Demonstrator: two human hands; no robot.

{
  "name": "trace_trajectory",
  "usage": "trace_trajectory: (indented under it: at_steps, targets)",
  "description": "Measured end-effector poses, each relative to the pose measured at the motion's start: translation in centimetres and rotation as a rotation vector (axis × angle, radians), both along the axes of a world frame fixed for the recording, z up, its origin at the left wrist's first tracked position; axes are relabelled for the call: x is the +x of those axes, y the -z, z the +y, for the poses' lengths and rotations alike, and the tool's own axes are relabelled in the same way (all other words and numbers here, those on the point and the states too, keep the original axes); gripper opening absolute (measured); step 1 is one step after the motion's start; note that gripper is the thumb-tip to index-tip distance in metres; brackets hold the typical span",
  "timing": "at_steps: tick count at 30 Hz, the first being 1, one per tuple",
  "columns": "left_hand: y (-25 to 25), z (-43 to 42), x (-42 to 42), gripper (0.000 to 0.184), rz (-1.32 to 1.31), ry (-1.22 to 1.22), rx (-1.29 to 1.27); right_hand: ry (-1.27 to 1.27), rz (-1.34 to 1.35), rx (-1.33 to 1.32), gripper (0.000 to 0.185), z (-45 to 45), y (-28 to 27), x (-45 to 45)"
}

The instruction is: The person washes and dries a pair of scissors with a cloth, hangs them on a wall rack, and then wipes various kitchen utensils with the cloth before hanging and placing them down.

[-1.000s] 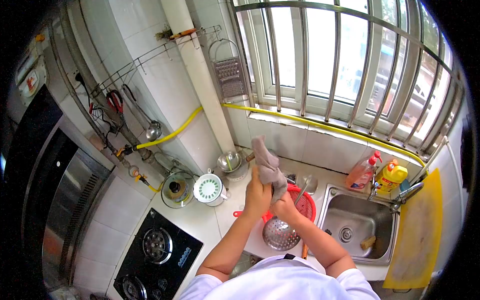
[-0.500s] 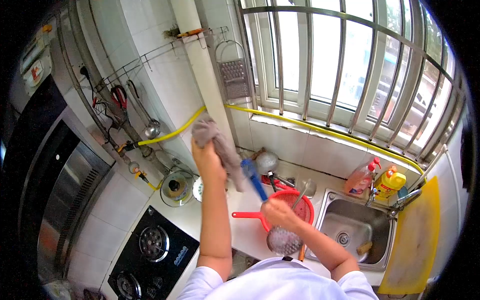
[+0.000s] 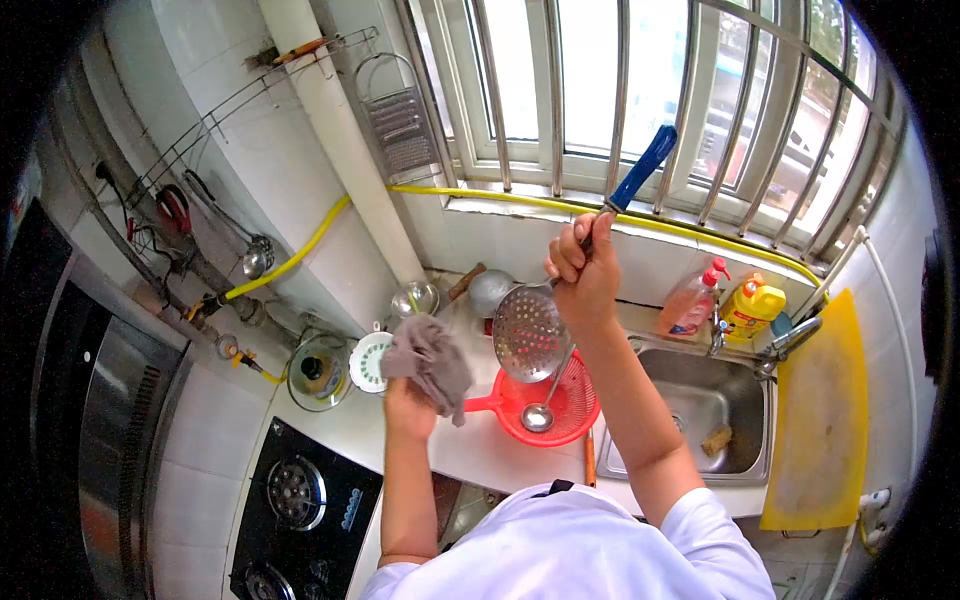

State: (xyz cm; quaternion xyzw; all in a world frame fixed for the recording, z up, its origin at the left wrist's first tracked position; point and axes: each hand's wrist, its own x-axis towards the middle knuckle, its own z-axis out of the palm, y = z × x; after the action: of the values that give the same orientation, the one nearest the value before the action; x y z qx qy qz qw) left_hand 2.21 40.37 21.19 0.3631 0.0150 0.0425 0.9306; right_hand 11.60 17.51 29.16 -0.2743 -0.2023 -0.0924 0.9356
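Observation:
My left hand [image 3: 408,405] is closed round a crumpled grey cloth [image 3: 430,362], held above the counter. In my right hand [image 3: 588,268] is a metal skimmer [image 3: 530,336], gripped by its shaft. Its blue handle [image 3: 645,168] points up toward the window, and the perforated bowl hangs low, over the red colander [image 3: 588,412]. Inside the colander leans a metal ladle [image 3: 538,417]. The cloth and the skimmer are apart.
A steel sink [image 3: 705,395] lies to the right, with pink [image 3: 688,305] and yellow [image 3: 752,308] bottles behind it. On the left are a black gas stove [image 3: 305,500], a glass lid [image 3: 318,372] and a white-green dish [image 3: 370,362]. Bars [image 3: 620,90] cover the window.
My right hand has risen, and the skimmer has turned: its bowl was near my body and now hangs farther forward. My left hand has lowered with the cloth. The view has shifted slightly.

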Motion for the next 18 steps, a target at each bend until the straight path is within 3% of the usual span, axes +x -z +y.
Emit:
trace_trajectory:
  at_steps: [2,4,7,9,11,16,18]
  targets:
    - [-0.6,-2.3,-1.0,0.05,0.006,0.042,-0.023,-0.039,0.008,0.047,0.038,1.2,0.3,0.0]
    - [-1.3,-4.3,-0.9,0.053,-0.117,0.261,-0.239,-0.041,0.079,0.063,0.036,3.1,0.4,-0.6]
    - [-0.9,-6.5,-0.7,0.054,-0.191,0.243,-0.282,-0.001,0.191,0.051,0.035,5.6,0.9,-1.4]
    - [-1.4,-6.4,-0.5,0.047,-0.209,0.223,-0.261,0.072,0.27,0.025,0.035,5.8,1.3,-1.2]
    - [-1.1,-6.1,-0.3,0.044,0.053,0.169,-0.112,0.122,0.262,-0.028,0.034,6.0,1.8,-1.4]
    - [-0.5,-5.5,0.0,0.037,0.12,0.079,-0.044,0.222,0.174,-0.141,0.031,6.6,1.7,-2.0]
    - [-0.7,-5.4,0.2,0.037,0.125,0.057,0.113,0.247,0.163,-0.237,0.03,6.6,1.2,-2.4]
